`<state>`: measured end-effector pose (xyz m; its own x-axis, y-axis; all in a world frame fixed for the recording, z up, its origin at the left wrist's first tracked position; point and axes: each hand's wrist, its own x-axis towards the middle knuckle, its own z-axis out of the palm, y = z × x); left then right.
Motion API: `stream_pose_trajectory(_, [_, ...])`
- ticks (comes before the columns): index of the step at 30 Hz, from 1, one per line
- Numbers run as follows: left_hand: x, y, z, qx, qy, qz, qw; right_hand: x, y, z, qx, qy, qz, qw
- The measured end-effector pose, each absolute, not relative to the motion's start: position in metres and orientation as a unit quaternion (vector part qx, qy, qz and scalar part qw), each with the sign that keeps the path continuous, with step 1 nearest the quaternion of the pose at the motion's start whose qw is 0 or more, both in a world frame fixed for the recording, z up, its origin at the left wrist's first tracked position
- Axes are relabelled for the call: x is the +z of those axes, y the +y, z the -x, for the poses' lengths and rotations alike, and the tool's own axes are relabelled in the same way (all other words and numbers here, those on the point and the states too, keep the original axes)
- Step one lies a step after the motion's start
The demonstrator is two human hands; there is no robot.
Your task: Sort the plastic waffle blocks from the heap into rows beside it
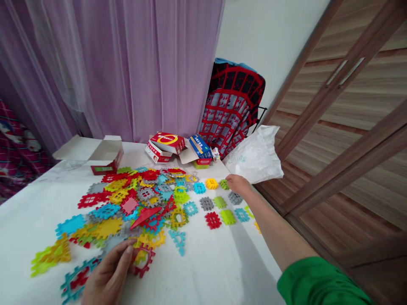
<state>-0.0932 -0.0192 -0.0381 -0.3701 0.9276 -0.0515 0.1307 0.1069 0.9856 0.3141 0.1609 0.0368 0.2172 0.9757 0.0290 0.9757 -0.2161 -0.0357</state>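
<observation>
Head view: with my right hand [240, 185] I reach out across the bench [193, 275], fingertips at a green tile [224, 184]; whether they grip it or only rest there I cannot tell. My left hand [110, 271] is curled low in front, thumb and forefinger pinched on the near edge of a red frame piece [145, 261], probably because the rim makes a handy hold.

Beside the green tile, a yellow tile [211, 183] and a blue tile [199, 188] carry on its row. Just under my right hand lies a grey tile [235, 198], and nearer me a red tile [213, 220] and a lime tile [228, 217] sit side by side. Small gaps part them, I judge so each stays easy to pick out.

Left of these rows spreads the loose heap [119, 197], pieces overlapping at all angles, seemingly just tipped there within my left hand's reach. A blue triangle [178, 241] lies apart at its near edge. Behind, an open carton [106, 159], a red box [167, 142] and a blue box [200, 146] stand along the far side, likely to leave the front free; a white bag [254, 156] slumps beyond my right hand.
</observation>
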Motion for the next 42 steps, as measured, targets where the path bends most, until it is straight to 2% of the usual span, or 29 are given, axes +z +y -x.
stream_pose_trajectory(8, [-0.04,-0.02,0.09,0.527,0.595,-0.479,0.372,0.031,0.142,-0.233,0.038,-0.702,0.707,0.08])
stream_pose_trajectory(15, [-0.045,-0.017,0.089,0.549,0.593,-0.483,0.338,-0.012,0.107,-0.16,0.167,-0.703,0.633,0.278])
stream_pose_trajectory(18, [-0.045,-0.017,0.09,0.558,0.594,-0.475,0.332,-0.037,0.083,-0.145,0.181,-0.643,0.645,0.373])
stream_pose_trajectory(21, [-0.042,-0.017,0.089,0.567,0.598,-0.462,0.327,-0.052,0.062,-0.142,0.161,-0.605,0.661,0.414])
stream_pose_trajectory(24, [-0.04,-0.018,0.088,0.567,0.599,-0.459,0.33,-0.053,0.052,-0.146,0.135,-0.613,0.667,0.401])
stream_pose_trajectory(29, [-0.04,-0.018,0.089,0.557,0.594,-0.47,0.339,-0.045,0.046,-0.145,0.082,-0.72,0.608,0.325])
stream_pose_trajectory(34, [-0.042,-0.016,0.09,0.552,0.599,-0.471,0.339,-0.046,0.044,-0.138,0.083,-0.76,0.584,0.272])
stream_pose_trajectory(42, [-0.047,-0.014,0.092,0.546,0.604,-0.486,0.319,-0.04,0.046,-0.139,0.096,-0.744,0.601,0.275])
